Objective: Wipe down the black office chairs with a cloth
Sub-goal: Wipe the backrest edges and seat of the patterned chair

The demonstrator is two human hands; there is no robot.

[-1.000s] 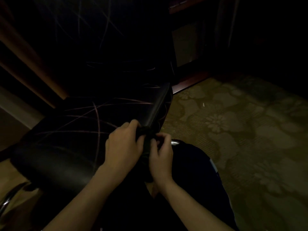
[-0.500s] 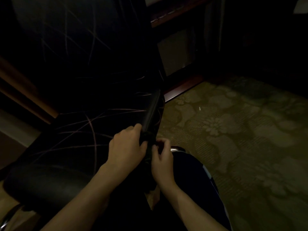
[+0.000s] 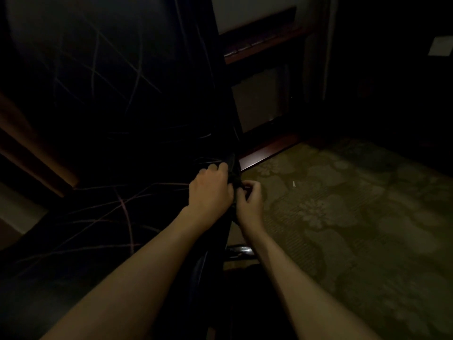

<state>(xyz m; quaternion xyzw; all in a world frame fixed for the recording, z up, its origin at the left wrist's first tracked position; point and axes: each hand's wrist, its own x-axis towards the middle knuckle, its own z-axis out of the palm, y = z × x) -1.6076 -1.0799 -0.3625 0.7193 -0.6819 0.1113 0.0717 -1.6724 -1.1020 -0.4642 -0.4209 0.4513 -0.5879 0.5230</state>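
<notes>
Left hand [image 3: 210, 188] and right hand [image 3: 250, 200] sit close together at the right edge of the black office chair [image 3: 103, 217], fingers of both curled around a dark cloth [image 3: 235, 184] bunched between them. Cloth is nearly the same black as the chair, so its outline is hard to make out; only a small wad shows between the knuckles, against the right armrest [image 3: 231, 160] near where seat meets backrest. Chair fills the left half of the view, with thin pale streaks across the seat and back. Patterned carpet [image 3: 343, 217] on the right, dark wood furniture [image 3: 264, 45] behind.

Judgement: step in hand looks like wiping or regripping the cloth at the armrest. Risks: light is very poor, so missed patches on black upholstery are likely and hard to check. Cloth is bunched small, so little of it wipes. Pushing sideways on the armrest could roll or swivel the chair away. A loose pinch could drop the cloth on the carpet.
</notes>
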